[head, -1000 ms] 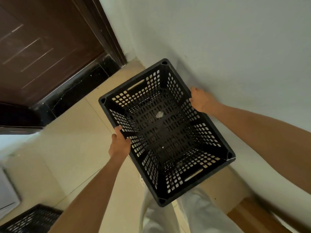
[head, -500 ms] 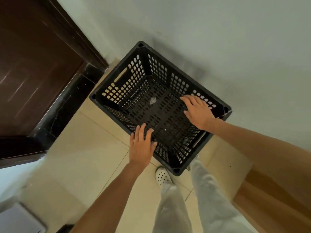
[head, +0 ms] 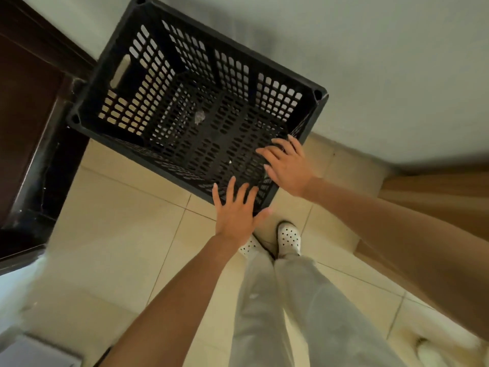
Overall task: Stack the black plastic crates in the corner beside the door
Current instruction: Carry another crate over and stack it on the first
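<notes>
Head view: one black plastic crate (head: 225,133) stands upright on the tiled floor (head: 119,234), in the corner between the dark door (head: 23,115) and the pale wall (head: 370,62). Judged placed, with no second crate stacked on it yet. Left hand (head: 235,210) and right hand (head: 288,168) are above its near corner, fingers (head: 232,190) spread and holding nothing.

Beige tiles (head: 119,247), pale wall (head: 370,62), dark door (head: 23,115) left, perhaps cardboard (head: 436,192) right.

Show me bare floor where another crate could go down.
Widest bare tile: left of the left hand, between crate and dark door threshold. Narrow strip: right of the crate, along the wall. Crowded: crate's near corner, under the right hand, by the shoes.
</notes>
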Available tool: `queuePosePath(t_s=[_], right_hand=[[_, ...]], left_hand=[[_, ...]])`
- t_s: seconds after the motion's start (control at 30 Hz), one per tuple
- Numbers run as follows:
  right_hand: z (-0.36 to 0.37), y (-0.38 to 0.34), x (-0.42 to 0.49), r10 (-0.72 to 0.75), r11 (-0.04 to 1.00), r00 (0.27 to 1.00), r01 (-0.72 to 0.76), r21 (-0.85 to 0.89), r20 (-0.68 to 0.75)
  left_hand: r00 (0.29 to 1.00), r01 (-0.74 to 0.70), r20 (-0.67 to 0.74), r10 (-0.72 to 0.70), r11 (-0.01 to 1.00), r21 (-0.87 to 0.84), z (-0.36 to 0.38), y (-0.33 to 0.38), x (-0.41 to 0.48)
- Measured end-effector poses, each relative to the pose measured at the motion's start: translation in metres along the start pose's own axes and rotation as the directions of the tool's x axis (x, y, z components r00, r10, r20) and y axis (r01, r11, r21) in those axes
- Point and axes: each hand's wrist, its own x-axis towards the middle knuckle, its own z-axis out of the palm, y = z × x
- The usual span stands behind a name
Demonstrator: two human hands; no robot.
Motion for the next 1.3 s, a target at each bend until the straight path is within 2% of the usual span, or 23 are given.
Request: queuePosePath(t_s=[0.2, 0.3, 0.43, 0.57, 0.73, 0.93, 1.13, 1.3], right_hand=[[-0.001, 0.004, 0.0, -0.027, 1.0, 1.0, 0.027, -0.017, -0.002], [-0.002, 0.007, 0.001, -0.055, 0.998, 0.996, 0.054, 0.024, 0.069], [-0.009, 0.015, 0.003, -0.084, 0.99, 0.984, 0.064, 0.127, 0.159], [-0.02, 0.006, -0.006, -0.032, 0.979, 0.99, 0.002, 0.206, 0.14], [-0.031, -0.028, 0.0, -0.037, 0.977, 0.983, -0.002, 0.215, 0.18], [-0.03, -0.087, 0.042, -0.065, 0.945, 0.985, 0.01, 0.326, 0.157], [-0.041, -0.147, 0.118, -0.002, 0.913, 0.989, -0.059, 0.405, 0.147], [-0.04, -0.215, 0.177, 0.141, 0.842, 0.981, -0.19, 0.504, 0.135]], left_hand=[[0.998, 0.021, 0.059, -0.023, 0.999, 0.026, -0.001, 0.003, 0.003], [0.994, 0.054, 0.098, -0.055, 0.998, 0.013, -0.004, 0.006, 0.004], [0.995, 0.084, 0.056, -0.085, 0.996, 0.018, -0.006, 0.0, -0.011], [0.99, 0.138, 0.039, -0.137, 0.99, -0.021, -0.012, -0.021, -0.033], [0.96, 0.264, -0.059, -0.273, 0.957, -0.122, -0.034, -0.073, -0.031], [0.923, 0.354, -0.08, -0.376, 0.912, -0.209, -0.056, -0.145, -0.01], [0.922, 0.318, -0.165, -0.35, 0.928, -0.192, -0.078, -0.23, 0.019], [0.937, 0.221, -0.245, -0.247, 0.967, -0.128, -0.085, -0.304, 0.049]])
